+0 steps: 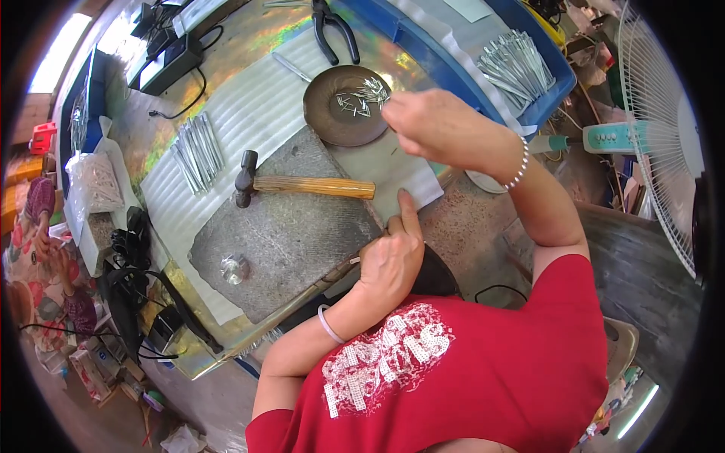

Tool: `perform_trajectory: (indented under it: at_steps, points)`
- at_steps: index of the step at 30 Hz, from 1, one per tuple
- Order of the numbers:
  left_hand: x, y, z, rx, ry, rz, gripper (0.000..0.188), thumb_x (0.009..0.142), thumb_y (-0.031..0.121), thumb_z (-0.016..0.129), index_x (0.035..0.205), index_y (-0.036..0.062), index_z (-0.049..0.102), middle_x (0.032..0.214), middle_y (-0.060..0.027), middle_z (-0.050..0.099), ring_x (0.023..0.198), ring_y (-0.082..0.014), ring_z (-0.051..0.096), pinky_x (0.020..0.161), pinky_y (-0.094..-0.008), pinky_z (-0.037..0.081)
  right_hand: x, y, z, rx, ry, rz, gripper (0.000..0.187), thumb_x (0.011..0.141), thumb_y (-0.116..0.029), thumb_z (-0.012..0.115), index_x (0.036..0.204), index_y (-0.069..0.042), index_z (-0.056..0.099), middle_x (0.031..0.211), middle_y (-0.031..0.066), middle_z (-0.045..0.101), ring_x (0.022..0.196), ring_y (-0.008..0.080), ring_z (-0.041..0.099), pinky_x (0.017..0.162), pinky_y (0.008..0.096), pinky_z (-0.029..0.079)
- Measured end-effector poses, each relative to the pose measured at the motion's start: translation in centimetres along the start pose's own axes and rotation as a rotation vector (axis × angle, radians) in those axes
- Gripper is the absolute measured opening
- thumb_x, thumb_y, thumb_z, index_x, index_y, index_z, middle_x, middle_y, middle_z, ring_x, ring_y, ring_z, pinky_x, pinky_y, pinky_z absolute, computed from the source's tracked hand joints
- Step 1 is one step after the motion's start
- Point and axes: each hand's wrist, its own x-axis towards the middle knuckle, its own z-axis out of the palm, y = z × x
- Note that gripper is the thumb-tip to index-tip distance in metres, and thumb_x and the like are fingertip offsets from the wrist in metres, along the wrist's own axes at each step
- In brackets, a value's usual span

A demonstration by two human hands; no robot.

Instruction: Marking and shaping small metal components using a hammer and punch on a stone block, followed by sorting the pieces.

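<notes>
My right hand (434, 127) is closed with fingertips pinched at the right rim of a round brown dish (321, 113). What it pinches, if anything, is hidden. Small silvery metal pieces (366, 97) lie in that dish. Against the near right edge of a grey stone slab (279, 234) rests my left hand (393, 260), fingers curled and index finger stretched out. A thin light end shows beside its knuckles, but I cannot make out what it holds. A hammer (313, 186) with a wooden handle lies across the slab, its dark head to the left.
Metal strips (198, 155) lie on white foam sheeting (249, 98); more strips (517, 72) fill a blue tray (400, 34). Black-handled pliers (336, 34) lie beyond the dish. A clear round object (234, 269) sits on the slab. A fan (664, 136) stands right; another person (53, 264) is far left.
</notes>
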Motion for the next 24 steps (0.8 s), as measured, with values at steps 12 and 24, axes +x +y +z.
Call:
perform_trajectory:
  at_steps: [12,24]
  points:
    - [0.1,0.2,-0.2,-0.056,-0.082,-0.067,0.05,0.085,0.013,0.055,0.129,-0.0059,0.043,0.068,-0.0072,0.059,0.047,-0.0184,0.061,0.04,-0.0292,0.049,-1.0,-1.4,1.5,-0.195,-0.065,-0.081,0.013,0.07,-0.006,0.059,0.079,-0.002,0.05,0.077,0.0093,0.053,0.069,0.0245,0.063,0.053,0.0334,0.05]
    - [0.1,0.4,1.3,0.029,0.067,-0.036,0.05,0.08,0.012,0.05,0.129,-0.0002,0.048,0.065,0.0001,0.053,0.043,-0.0089,0.056,0.035,-0.0239,0.043,1.7,-0.7,0.6,0.03,0.054,0.005,0.018,0.08,-0.011,0.059,0.094,-0.002,0.051,0.084,0.0137,0.055,0.078,0.0321,0.06,0.065,0.0383,0.05]
